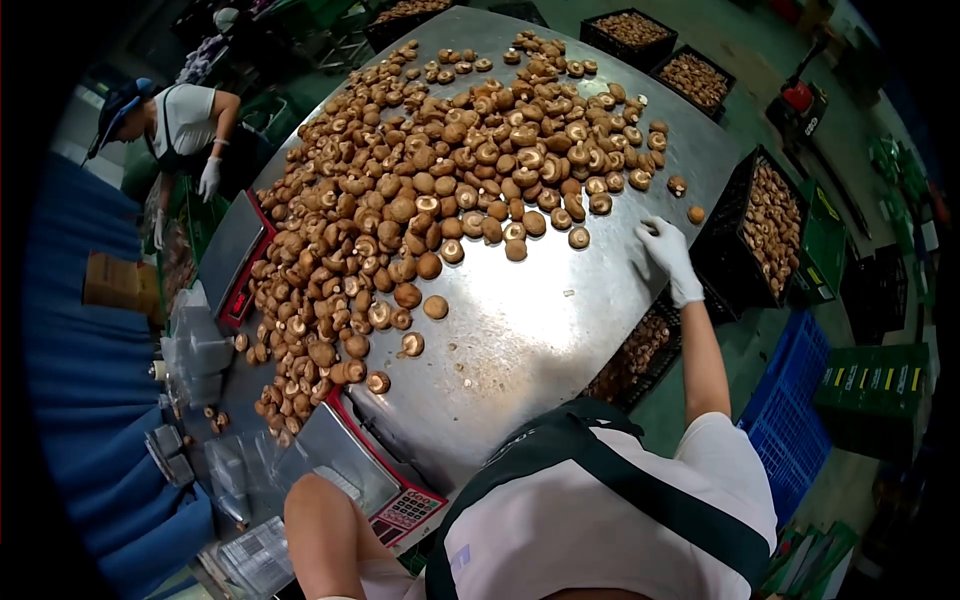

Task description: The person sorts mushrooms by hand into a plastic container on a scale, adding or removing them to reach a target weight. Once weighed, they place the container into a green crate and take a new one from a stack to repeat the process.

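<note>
Where table (545,320) edge passes crate (726,222), right hand (667,256) loosely spread, mushrooms (420,185) beyond open room; left unseen.

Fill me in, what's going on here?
A person's gloved right hand, apparently empty, is over the near-right side of a metal table; the left hand is out of view. Loose shiitake mushrooms cover much of the table. A black crate of mushrooms sits at the right, and a red-trimmed digital scale at the left.

White glare washes the table (540,290); edges warp.
</note>
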### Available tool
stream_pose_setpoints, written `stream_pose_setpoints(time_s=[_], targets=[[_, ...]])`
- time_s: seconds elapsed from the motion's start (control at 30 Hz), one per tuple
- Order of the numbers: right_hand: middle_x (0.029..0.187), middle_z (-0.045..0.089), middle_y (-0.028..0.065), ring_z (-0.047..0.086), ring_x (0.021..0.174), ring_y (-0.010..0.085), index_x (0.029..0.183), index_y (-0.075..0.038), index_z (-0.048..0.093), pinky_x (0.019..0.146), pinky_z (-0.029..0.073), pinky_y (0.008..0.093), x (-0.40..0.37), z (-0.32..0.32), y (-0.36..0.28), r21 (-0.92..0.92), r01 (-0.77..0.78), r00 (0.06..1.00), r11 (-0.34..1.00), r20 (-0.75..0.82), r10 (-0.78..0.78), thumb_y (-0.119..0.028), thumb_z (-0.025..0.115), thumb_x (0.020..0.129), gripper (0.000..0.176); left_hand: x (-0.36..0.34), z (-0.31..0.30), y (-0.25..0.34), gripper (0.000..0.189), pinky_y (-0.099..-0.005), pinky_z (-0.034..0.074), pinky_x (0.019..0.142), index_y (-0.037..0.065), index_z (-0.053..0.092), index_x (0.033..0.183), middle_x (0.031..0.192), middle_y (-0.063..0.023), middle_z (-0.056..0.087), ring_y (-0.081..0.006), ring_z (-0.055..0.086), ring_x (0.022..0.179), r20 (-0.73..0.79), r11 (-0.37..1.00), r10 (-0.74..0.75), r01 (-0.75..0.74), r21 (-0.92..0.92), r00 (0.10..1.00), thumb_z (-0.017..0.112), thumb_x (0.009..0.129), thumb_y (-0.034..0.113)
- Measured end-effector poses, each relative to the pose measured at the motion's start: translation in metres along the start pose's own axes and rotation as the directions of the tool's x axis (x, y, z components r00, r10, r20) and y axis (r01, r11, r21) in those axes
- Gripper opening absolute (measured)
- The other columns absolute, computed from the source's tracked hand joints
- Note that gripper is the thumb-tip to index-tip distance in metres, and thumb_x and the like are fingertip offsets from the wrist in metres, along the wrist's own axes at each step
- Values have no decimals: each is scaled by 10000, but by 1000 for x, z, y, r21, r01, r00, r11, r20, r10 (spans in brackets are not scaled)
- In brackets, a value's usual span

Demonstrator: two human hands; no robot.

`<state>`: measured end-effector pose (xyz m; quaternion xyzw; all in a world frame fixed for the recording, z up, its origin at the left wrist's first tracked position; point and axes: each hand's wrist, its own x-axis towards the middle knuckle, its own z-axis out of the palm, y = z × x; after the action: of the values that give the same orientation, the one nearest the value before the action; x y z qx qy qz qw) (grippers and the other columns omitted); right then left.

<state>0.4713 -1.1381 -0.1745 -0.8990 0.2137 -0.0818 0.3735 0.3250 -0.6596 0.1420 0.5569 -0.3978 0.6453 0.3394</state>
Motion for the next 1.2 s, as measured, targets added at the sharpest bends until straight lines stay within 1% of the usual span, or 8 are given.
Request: stream_pose_setpoints(time_s=[0.13,0.27,0.53,0.73,0.93,1.03,1.1,1.2], targets=[[1170,582,184,543,1046,316,1235,-28,522,928,427,365,18,62,-62,237,-14,1000,971,16,10,-378,680,756,614,3,-4,3,355,-491,279,1022,96,559,1033,1231,-114,446,-245,416,1147,-11,1000,1,-1,4,1000,417,894,390],[1215,532,171,367,1204,370,1226,-53,518,962,393,404,13,121,-80,-107,136,980,985,-132,-149,-395,698,696,657,7,-10,6,365,-498,271,1028,98,557,1044,1236,-115,441,-247,410,1155,-16,1000,0,0,17,1000,413,896,398],[1131,570,174,524,1059,336,1215,-60,506,900,438,396,-9,168,-105,38,326,938,944,-136,-319,-354,692,734,594,14,-18,4,386,-512,254,1041,101,552,1066,1246,-116,432,-251,398,1170,-42,1000,1,-1,2,999,405,898,416],[1186,559,124,549,1013,313,1231,-114,515,852,467,398,-64,160,-148,-39,426,872,904,284,-398,-370,630,768,541,15,-17,-1,401,-523,241,1050,104,548,1082,1254,-116,426,-254,389,1182,-60,1000,5,-5,-5,998,399,900,429],[1126,592,146,571,1003,301,1208,-128,538,881,461,361,-63,184,-173,444,284,855,850,285,-434,-339,657,772,499,10,-12,-27,417,-534,228,1059,107,544,1099,1262,-117,419,-257,380,1193,-194,999,-30,37,31,981,393,903,442],[1135,586,162,557,1038,314,1167,-87,566,898,451,373,-18,180,-205,278,495,827,823,141,-545,-324,649,792,451,-35,9,-86,524,-564,228,1071,3,516,1136,1227,-184,449,-298,409,1189,-555,900,-340,434,42,759,328,917,441],[1193,551,161,526,1077,324,1164,-59,567,906,443,397,29,195,-221,123,659,745,742,30,-667,-345,643,798,470,-67,33,-138,406,-420,306,1068,-73,545,1058,1237,-225,463,-309,428,1196,-156,763,-538,558,328,828,354,955,269],[1254,511,163,492,1112,330,1177,-67,570,913,432,412,82,202,-263,-93,609,791,787,142,-595,-411,621,806,509,-154,63,-214,296,-430,260,1076,44,596,1094,1303,-171,478,-313,385,1258,14,480,-838,724,496,546,482,929,262]])
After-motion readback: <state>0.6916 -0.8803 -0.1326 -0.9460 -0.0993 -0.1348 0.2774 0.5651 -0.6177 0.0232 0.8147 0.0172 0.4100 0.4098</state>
